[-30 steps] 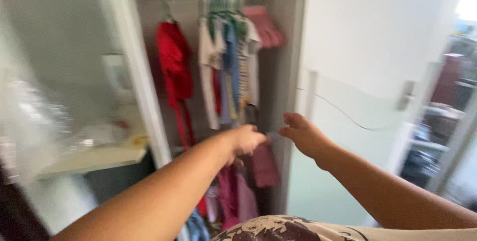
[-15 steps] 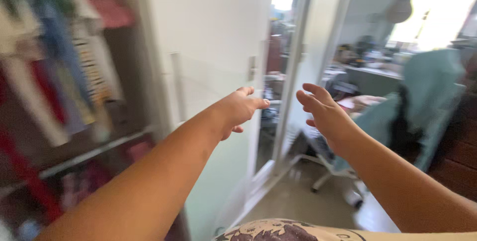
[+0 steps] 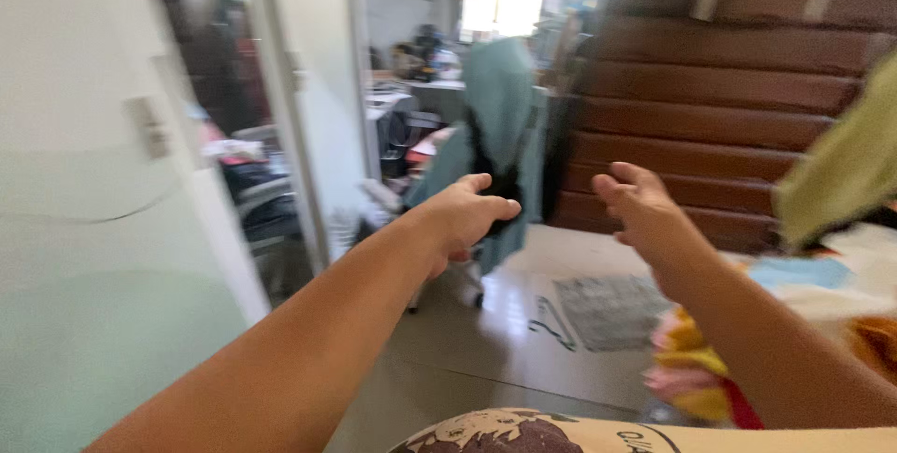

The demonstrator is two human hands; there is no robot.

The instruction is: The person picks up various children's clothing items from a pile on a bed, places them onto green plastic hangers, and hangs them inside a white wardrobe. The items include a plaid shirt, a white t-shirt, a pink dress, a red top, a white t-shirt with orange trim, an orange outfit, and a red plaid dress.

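Both my arms stretch forward in mid-air and neither hand holds anything. My left hand [image 3: 464, 216] has its fingers loosely curled, in front of a chair draped with a teal cloth [image 3: 495, 135]. My right hand [image 3: 641, 205] is spread open, fingers apart, in front of a dark brown slatted wall [image 3: 719, 107]. The picture is blurred by motion.
A white wardrobe door [image 3: 84, 182] stands at the left, with a second white door [image 3: 313, 70] behind it. A grey mat [image 3: 607, 308] lies on the tiled floor. Colourful clothes [image 3: 691, 369] are piled at the lower right, and a yellow-green cloth [image 3: 841, 173] hangs at the right edge.
My view has swung right, from the open wardrobe with hanging clothes to the room with the chair and brown wall. Both hands stayed outstretched and empty.
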